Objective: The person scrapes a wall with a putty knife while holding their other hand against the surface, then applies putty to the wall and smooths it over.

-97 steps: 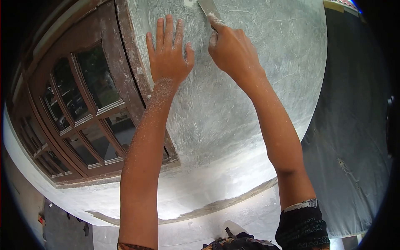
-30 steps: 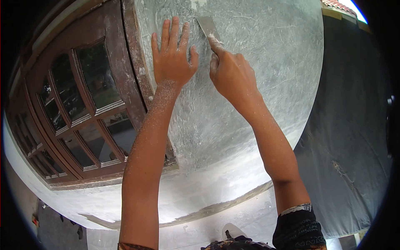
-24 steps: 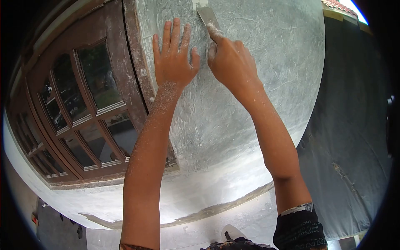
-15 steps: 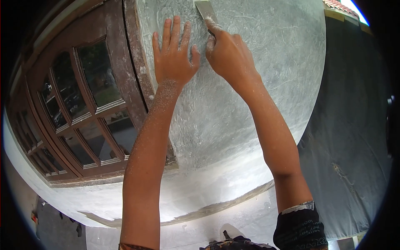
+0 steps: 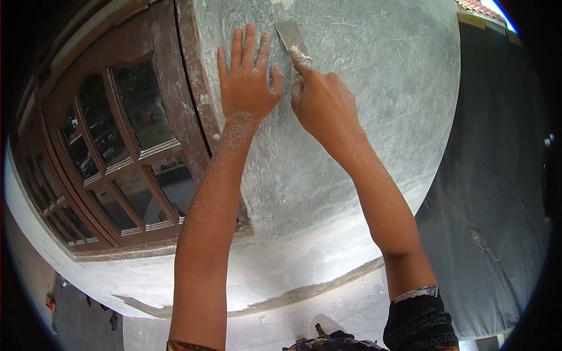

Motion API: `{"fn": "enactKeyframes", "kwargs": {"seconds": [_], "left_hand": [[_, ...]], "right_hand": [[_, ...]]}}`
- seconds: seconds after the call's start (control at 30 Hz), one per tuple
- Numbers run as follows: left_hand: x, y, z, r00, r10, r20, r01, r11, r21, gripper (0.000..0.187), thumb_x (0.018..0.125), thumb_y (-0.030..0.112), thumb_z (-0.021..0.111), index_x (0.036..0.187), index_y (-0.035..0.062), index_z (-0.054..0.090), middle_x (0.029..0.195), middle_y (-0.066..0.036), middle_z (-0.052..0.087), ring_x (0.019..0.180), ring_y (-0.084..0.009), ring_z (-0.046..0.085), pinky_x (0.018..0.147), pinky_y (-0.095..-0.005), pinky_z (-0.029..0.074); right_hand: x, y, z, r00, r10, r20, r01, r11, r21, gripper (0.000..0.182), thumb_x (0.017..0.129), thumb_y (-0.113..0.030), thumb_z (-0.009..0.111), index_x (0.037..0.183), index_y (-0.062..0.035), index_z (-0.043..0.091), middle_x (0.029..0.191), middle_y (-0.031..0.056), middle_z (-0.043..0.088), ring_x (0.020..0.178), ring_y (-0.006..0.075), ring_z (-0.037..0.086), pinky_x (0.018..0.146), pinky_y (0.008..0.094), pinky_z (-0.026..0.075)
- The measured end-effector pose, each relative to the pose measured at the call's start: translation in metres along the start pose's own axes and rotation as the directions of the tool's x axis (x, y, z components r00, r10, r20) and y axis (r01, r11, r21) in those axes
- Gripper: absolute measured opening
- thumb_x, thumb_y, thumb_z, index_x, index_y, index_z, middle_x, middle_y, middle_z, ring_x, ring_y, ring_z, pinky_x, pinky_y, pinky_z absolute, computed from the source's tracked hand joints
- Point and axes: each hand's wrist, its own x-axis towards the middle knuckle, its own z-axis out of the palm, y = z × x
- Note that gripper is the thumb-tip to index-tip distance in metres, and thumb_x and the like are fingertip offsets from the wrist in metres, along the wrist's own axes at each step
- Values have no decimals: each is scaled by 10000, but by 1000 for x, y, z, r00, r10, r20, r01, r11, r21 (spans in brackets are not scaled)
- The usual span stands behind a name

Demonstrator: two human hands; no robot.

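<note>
My right hand [image 5: 325,105] grips a putty knife [image 5: 291,38], its index finger stretched along the blade. The flat metal blade points up and left and lies at the grey wall [image 5: 386,88]; most of the handle is hidden in the fist. To the left, my left hand [image 5: 249,82] rests flat against the same wall, its fingers spread and nothing held. Pale dust coats both hands and the left forearm. Just above the blade shows a lighter patch [image 5: 282,7] on the wall.
A brown wooden window [image 5: 117,146] with several glass panes stands left of my left arm, its frame worn. Below runs a whiter band of wall [image 5: 293,269]. On the right hangs a dark sheet [image 5: 492,193]. Roof tiles [image 5: 477,7] show at the top right.
My right hand has drawn the putty knife downward along the wall, away from the lighter patch. My left hand stays nearly in place.
</note>
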Motion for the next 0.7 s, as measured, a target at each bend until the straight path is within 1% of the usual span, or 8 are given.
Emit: {"fn": "enactKeyframes", "kwargs": {"seconds": [0.07, 0.13, 0.33, 0.37, 0.43, 0.57, 0.63, 0.7], "left_hand": [[2, 0, 1, 1000, -1, -9, 1, 1000, 0, 628, 956, 343, 537, 1554, 177, 441, 1683, -71, 272, 1571, -239, 189, 1263, -544, 139], [0, 0, 1, 1000, 14, -16, -14, 1000, 4, 631, 957, 345, 536, 1556, 176, 437, 1683, -72, 271, 1572, -240, 188, 1263, -543, 138], [0, 0, 0, 1000, 15, -13, -15, 1000, -3, 619, 963, 341, 525, 1552, 169, 444, 1680, -82, 278, 1569, -250, 199, 1259, -547, 145], [1, -1, 0, 1000, 12, -18, -12, 1000, -2, 619, 963, 341, 525, 1552, 169, 444, 1680, -82, 278, 1569, -250, 199, 1259, -547, 145], [0, -1, 1, 999, 20, -28, -20, 1000, 3, 622, 959, 328, 528, 1553, 167, 442, 1678, -84, 281, 1568, -252, 202, 1259, -550, 146], [0, -1, 1, 999, 23, -30, -23, 1000, -12, 623, 956, 325, 533, 1552, 166, 444, 1677, -81, 285, 1568, -251, 201, 1260, -550, 142], [0, -1, 1, 1000, 12, -14, -12, 1000, -3, 626, 955, 331, 536, 1552, 166, 444, 1677, -80, 284, 1568, -251, 200, 1262, -549, 139], [0, 0, 0, 1000, 1, -14, -2, 1000, -19, 620, 962, 317, 539, 1558, 182, 436, 1679, -73, 280, 1568, -249, 200, 1260, -551, 135]], "right_hand": [[8, 1, 1, 1000, 4, 5, -4, 1000, 6, 481, 935, -141, 550, 1413, -124, 598, 803, 272, 698, 736, 457, 694, 719, 531, 561], [23, 1, 3, 996, -27, -88, 31, 998, 52, 477, 937, -139, 553, 1411, -122, 600, 801, 274, 697, 735, 450, 698, 715, 531, 560], [-4, -3, 5, 1000, -2, 1, 2, 1000, 1, 475, 938, -137, 545, 1408, -104, 601, 809, 277, 698, 738, 436, 706, 709, 507, 567], [2, -3, 4, 1000, -7, -1, 7, 1000, -1, 475, 938, -137, 545, 1408, -104, 601, 809, 277, 698, 738, 436, 706, 709, 507, 567], [18, -3, 3, 999, -7, -50, 12, 996, 94, 482, 938, -132, 533, 1416, -116, 596, 812, 279, 698, 745, 443, 705, 716, 517, 566], [19, -1, 7, 996, -26, -82, 35, 994, 100, 486, 940, -133, 528, 1422, -118, 589, 821, 278, 700, 760, 456, 700, 734, 536, 559], [0, 1, 2, 1000, 21, 11, -22, 1000, 16, 492, 936, -134, 525, 1424, -110, 584, 825, 272, 703, 759, 460, 695, 744, 535, 557], [4, 4, 1, 1000, 20, -3, -20, 999, 24, 494, 933, -135, 528, 1423, -112, 585, 820, 268, 703, 755, 456, 697, 744, 533, 558]]}}
